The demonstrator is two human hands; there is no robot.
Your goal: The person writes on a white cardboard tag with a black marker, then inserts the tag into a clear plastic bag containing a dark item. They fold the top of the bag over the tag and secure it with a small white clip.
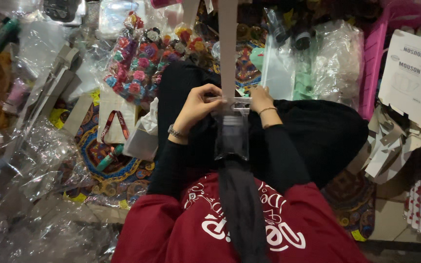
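Both hands (left; right) pinch a clear plastic pouch; colourful flowers nearby.

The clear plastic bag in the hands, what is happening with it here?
A person sitting on the floor holds a small clear plastic bag over the lap. The left hand and the right hand both pinch its top edge, where a pale card strip rises upward from the bag. Something dark seems to sit inside the bag, but what it is cannot be told. Packs of colourful fabric flowers lie beyond the knees, and loose clear plastic wrap covers the floor on the left.
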